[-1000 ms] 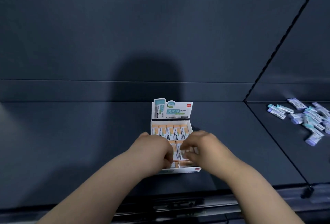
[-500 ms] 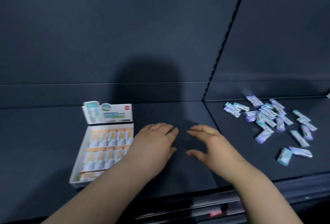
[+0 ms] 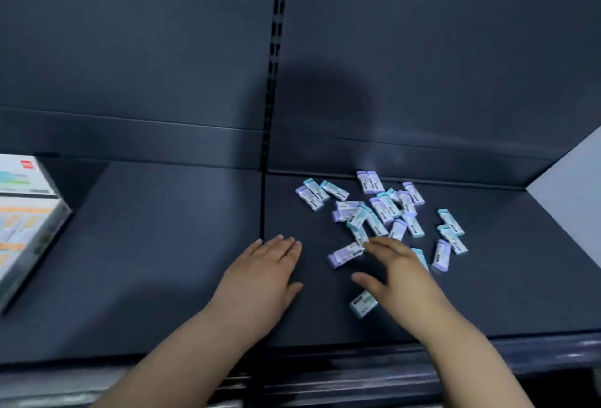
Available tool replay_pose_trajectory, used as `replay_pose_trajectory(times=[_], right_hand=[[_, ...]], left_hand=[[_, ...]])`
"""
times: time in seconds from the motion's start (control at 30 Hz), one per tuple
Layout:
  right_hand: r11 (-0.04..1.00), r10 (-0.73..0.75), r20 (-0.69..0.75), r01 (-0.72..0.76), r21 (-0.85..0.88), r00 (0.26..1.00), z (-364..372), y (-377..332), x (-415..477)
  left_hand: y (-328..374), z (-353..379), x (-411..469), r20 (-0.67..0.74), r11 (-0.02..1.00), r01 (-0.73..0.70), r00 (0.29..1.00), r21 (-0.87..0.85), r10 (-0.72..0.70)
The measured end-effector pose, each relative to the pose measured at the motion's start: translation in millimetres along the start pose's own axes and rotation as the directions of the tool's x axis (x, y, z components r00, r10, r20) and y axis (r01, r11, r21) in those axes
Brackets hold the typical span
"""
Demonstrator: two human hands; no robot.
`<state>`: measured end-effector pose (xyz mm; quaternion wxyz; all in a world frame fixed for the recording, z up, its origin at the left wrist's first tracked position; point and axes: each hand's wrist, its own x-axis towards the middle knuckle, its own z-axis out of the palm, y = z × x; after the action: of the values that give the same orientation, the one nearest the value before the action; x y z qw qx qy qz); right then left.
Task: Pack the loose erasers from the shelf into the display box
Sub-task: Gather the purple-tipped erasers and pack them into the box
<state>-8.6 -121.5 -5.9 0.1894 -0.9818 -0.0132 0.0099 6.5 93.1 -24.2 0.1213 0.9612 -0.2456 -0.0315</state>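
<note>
Several loose erasers (image 3: 380,209) in purple and teal sleeves lie scattered on the right section of the dark shelf. My right hand (image 3: 400,274) hovers open at the pile's near edge, fingertips by a purple eraser (image 3: 345,254), with a teal eraser (image 3: 363,303) under its thumb side. My left hand (image 3: 263,274) is flat and open, empty, left of the pile near the shelf seam. The white display box (image 3: 29,222), with orange-labelled erasers inside, sits at the far left, cut off by the frame edge.
A slotted upright (image 3: 273,59) divides the dark back panel, and a seam (image 3: 262,206) splits the shelf floor. A pale side panel (image 3: 572,173) closes the right end. The shelf's front lip (image 3: 357,362) runs under my forearms.
My view has swung right, from the box to the loose pile. Both hands left the box, opened, and travelled right to the near edge of the erasers.
</note>
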Motion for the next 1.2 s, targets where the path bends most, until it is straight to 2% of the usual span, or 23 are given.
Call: replay_pose_trajectory(times=[0.13,0.27,0.43,0.57,0.77,0.9,0.97,1.1,1.2], right_hand=[[0.994,0.104,-0.066,-0.101,0.047,0.992,-3.9,12.4,6.2],[0.986,0.164,-0.106,-0.158,0.061,0.981,-2.1,9.6,5.0],[0.973,0.227,-0.108,-0.22,0.075,0.968,-2.7,13.8,0.6],[0.971,0.218,-0.117,-0.204,0.122,0.969,-7.1,30.1,-6.7],[0.979,0.124,-0.117,-0.103,0.174,0.985,-20.4,58.8,2.7],[0.978,0.187,-0.151,-0.17,0.122,0.971,-45.4,105.6,19.2],[0.978,0.201,-0.089,-0.194,0.083,0.976,-59.4,130.3,27.6],[0.996,0.076,0.201,-0.082,0.022,0.977,-68.4,153.5,39.6],[1.0,0.006,0.192,-0.004,-0.007,0.981,-65.1,158.9,42.6]], left_hand=[[-6.4,7.0,-0.7,-0.037,0.999,0.021,0.999,-0.047,-0.023],[-13.9,7.9,1.4,-0.071,1.0,-0.021,0.997,-0.008,0.02],[-3.0,4.0,16.2,-0.041,0.985,-0.073,0.997,-0.155,0.067],[12.0,10.5,31.5,-0.041,0.97,-0.047,0.998,-0.24,0.038],[40.1,21.0,60.9,-0.034,0.981,0.002,0.999,-0.192,-0.009],[58.8,19.3,70.3,-0.086,0.979,0.068,0.993,-0.19,-0.085],[74.4,17.4,75.9,-0.177,0.957,0.069,0.977,-0.282,-0.122],[115.2,11.0,94.9,-0.319,0.901,0.046,0.926,-0.431,-0.2],[139.3,12.6,107.5,-0.315,0.837,0.05,0.913,-0.544,-0.26]])
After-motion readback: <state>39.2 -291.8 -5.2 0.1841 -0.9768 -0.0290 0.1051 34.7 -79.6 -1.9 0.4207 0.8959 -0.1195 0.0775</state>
